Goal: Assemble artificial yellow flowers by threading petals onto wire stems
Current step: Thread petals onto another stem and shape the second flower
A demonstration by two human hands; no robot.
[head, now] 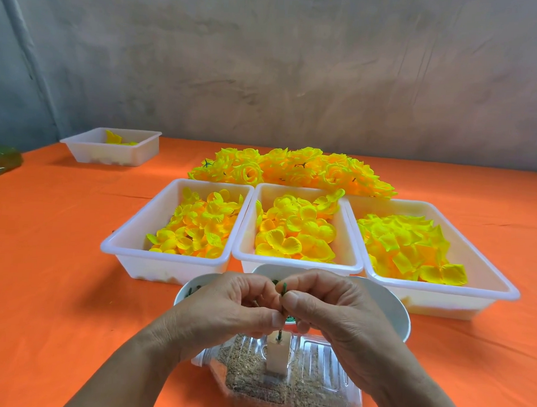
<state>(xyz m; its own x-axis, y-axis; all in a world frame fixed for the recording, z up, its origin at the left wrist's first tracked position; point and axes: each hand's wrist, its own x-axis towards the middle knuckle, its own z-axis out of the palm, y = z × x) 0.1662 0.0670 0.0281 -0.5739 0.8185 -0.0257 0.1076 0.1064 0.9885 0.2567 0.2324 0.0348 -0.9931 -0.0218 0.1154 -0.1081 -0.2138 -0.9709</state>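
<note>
The green wire stem (284, 286) was pinched from both sides: the left hand (227, 302) and the right hand (327, 309) were closed on it with thumbs and curled fingers, and only its tip was seen above them. The stem was held upright, its foot set in a small white block (277, 354) that was stood on a clear plastic container (319, 363) filled with sandy grain. Just behind the hands, white bowls (389, 314) were partly hidden; small green pieces were glimpsed in them. Beyond these, three white trays were placed side by side on the orange surface (61, 257), each heaped with yellow petals (296, 231). A pile of finished yellow flowers (292, 169) was laid behind the trays. Well apart, at the far left, a fourth tray (89, 150) with a few petals was seen.
</note>
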